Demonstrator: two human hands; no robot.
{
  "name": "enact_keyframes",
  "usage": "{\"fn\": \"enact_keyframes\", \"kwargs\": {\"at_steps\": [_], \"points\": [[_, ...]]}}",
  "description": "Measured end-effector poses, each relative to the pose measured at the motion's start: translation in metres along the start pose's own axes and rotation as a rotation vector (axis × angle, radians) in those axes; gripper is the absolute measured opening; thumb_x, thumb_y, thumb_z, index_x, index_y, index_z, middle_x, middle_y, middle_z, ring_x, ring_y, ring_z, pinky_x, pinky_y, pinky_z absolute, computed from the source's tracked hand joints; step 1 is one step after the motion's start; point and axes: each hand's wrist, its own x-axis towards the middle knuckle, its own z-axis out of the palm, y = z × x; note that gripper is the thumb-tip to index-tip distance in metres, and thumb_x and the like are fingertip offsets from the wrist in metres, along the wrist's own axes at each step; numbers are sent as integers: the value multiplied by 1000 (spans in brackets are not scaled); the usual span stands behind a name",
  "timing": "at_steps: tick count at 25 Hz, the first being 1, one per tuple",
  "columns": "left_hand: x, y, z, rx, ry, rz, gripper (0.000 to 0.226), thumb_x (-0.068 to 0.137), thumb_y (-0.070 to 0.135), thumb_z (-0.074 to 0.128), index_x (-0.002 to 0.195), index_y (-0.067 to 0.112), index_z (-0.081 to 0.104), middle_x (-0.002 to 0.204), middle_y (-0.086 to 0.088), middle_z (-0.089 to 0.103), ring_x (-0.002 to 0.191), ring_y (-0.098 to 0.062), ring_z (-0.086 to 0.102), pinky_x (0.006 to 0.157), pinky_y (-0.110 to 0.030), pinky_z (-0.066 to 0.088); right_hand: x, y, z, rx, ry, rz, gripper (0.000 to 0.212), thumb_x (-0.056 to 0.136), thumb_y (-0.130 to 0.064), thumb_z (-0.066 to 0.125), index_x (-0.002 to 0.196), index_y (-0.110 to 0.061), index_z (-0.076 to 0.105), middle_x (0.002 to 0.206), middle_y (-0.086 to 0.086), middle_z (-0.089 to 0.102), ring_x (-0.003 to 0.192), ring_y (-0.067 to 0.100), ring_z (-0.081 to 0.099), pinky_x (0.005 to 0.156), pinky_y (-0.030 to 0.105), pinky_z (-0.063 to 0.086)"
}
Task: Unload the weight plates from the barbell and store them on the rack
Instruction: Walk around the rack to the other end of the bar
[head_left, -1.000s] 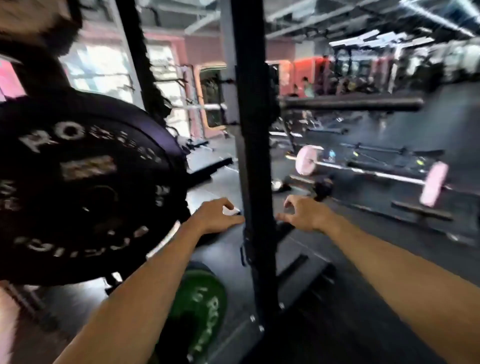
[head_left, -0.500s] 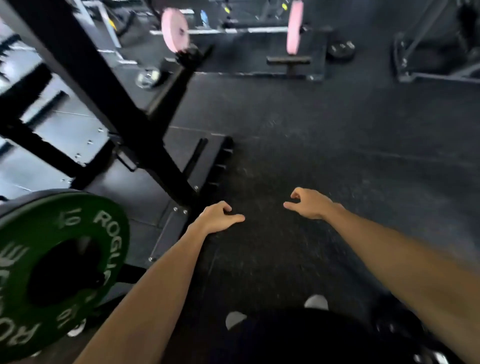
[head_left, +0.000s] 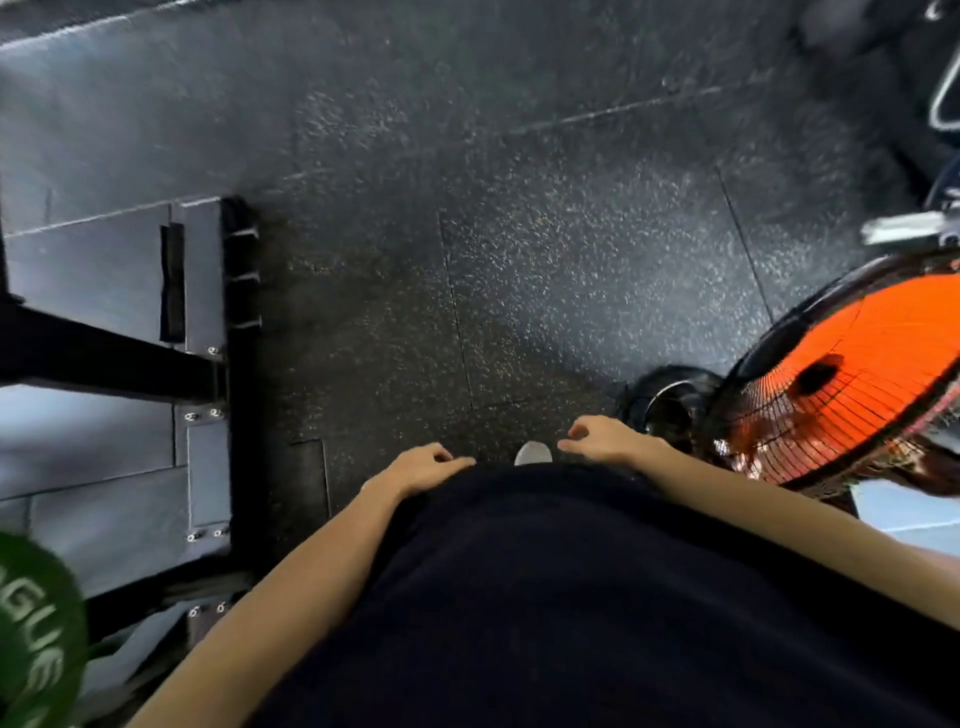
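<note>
I look down at the speckled black rubber floor (head_left: 545, 249). My left hand (head_left: 423, 465) and my right hand (head_left: 602, 441) hang loose and hold nothing. The round green weight plate (head_left: 36, 639) sits low on my left, by the black metal rack base (head_left: 109, 358). An orange fan (head_left: 852, 379) is on my right.

Weight plate (head_left: 36, 639), bottom left corner of the view: green with white lettering.
Floor (head_left: 519, 234): black rubber tiles, flecked with pale speckles.
Platform (head_left: 93, 270), left edge: grey-blue panels with silver bolts.
Rack frame (head_left: 104, 358), left: black.
Fan (head_left: 852, 379), right edge: orange blades behind a black wire grille.
Shirt (head_left: 571, 597), bottom centre: plain dark navy.
Shoe tip (head_left: 533, 453): white.
</note>
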Motion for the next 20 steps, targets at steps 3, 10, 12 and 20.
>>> {"fn": "enact_keyframes", "kwargs": {"at_steps": [3, 10, 12, 20], "points": [[18, 21, -33, -11, 56, 59, 55, 80, 68, 57, 114, 26, 63, 127, 0, 59, 103, -16, 56, 81, -28, 39, 10, 6, -4, 53, -48, 42, 44, 90, -49, 54, 116, -14, 60, 125, 8, 61, 113, 26, 56, 89, 33, 43], [87, 51, -118, -51, 48, 40, 41, 86, 60, 53, 112, 29, 62, 126, -1, 60, 107, -18, 55, 84, -29, 38, 73, -22, -90, 93, -53, 93, 43, 91, -44, 58, 117, -10, 61, 124, 10, 61, 113, 26, 57, 92, 32, 43], [112, 60, -171, -78, 25, 22, 37, 87, 62, 49, 108, 33, 60, 124, 2, 60, 100, -14, 52, 84, -29, 37, 102, -41, -135, 95, -60, 99, 41, 92, -43, 57, 118, -12, 60, 123, 8, 62, 111, 25, 58, 91, 32, 43], [179, 95, -394, -33, 38, -20, 47, 93, 55, 47, 122, 20, 57, 124, -2, 58, 108, -21, 54, 88, -32, 43, 211, -143, -346, 208, 167, 66, 31, 90, -40, 59, 112, -17, 61, 116, 3, 64, 100, 20, 59, 88, 33, 45]]}}
